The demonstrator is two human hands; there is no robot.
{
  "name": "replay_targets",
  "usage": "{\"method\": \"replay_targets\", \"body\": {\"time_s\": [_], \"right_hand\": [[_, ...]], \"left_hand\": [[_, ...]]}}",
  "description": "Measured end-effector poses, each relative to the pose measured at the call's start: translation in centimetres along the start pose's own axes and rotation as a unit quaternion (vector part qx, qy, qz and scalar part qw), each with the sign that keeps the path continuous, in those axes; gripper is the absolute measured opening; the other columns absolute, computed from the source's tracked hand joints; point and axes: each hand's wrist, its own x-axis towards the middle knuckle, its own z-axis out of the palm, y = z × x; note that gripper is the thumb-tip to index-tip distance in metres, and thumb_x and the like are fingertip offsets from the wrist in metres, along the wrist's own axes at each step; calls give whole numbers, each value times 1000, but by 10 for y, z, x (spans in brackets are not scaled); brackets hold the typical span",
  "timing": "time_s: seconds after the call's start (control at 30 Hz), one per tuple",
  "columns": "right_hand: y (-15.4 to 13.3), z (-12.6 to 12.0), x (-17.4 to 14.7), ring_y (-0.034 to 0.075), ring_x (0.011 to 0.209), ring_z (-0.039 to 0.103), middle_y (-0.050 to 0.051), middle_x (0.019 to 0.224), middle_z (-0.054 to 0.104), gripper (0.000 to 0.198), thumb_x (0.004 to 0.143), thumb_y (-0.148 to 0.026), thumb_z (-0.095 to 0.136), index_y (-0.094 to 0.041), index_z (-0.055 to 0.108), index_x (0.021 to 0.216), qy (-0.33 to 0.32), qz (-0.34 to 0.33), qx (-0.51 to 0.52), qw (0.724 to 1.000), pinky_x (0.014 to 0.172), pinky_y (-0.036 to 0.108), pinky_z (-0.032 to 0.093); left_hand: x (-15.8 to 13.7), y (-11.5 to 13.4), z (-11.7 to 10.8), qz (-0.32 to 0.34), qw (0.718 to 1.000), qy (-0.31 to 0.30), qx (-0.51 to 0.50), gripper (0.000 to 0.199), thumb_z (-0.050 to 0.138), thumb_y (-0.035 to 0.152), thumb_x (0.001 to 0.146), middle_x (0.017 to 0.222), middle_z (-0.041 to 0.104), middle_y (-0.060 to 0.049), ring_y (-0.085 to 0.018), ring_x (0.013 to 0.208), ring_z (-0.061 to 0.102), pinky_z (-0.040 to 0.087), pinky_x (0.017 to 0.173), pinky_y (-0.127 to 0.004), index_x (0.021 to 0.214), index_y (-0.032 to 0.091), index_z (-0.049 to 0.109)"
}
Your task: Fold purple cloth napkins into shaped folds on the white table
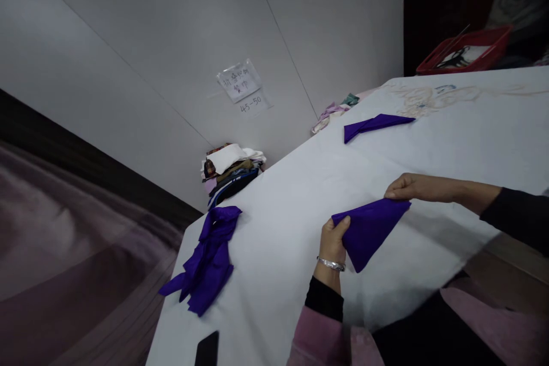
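Observation:
A folded purple cloth napkin (374, 231), roughly triangular, is stretched between my two hands above the white-covered table. My left hand (335, 240), with a silver bracelet at the wrist, grips its left corner, the thumb lying on top. At the upper right corner my right hand (402, 187) pinches the edge between closed fingers. Farther back lies another purple napkin (375, 126), folded into a narrow shape. To the left a crumpled heap of purple cloths (208, 263) rests near the table's edge.
A dark phone (207, 349) lies at the near left of the white tablecloth (274, 240). Stacked clothes (234, 171) stand beyond the far edge, against the wall. A red basket (467, 51) sits at the back right. Handwritten paper signs (240, 81) hang on the wall.

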Motion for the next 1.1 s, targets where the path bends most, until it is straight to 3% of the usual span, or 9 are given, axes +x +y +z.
{"method": "replay_targets", "body": {"time_s": [0.3, 0.53, 1.1], "right_hand": [[4, 7, 3, 15, 64, 51, 0, 65, 56, 38, 79, -57, 56, -21, 59, 66, 84, -41, -74, 993, 63, 29, 42], [10, 11, 4, 15, 64, 57, 2, 69, 62, 32, 79, -53, 56, -22, 65, 79, 108, -23, -13, 994, 61, 29, 45], [8, 8, -2, 17, 69, 59, 3, 73, 64, 41, 76, -56, 60, -22, 67, 99, 91, -30, 27, 995, 68, 33, 46]], "left_hand": [[4, 1, 3, -41, 998, 21, -45, 39, 88, 33, 49, 77, 72, -8, -21, 75, 66, 46, 82, -34, 78, 12, 71], [8, -2, 3, -35, 998, 45, -38, 44, 87, 35, 49, 81, 72, -10, -24, 80, 67, 48, 84, -37, 81, 11, 71], [10, -7, 3, -33, 996, 67, -38, 47, 87, 34, 47, 80, 72, -11, -24, 79, 68, 48, 84, -37, 83, 10, 70]]}}
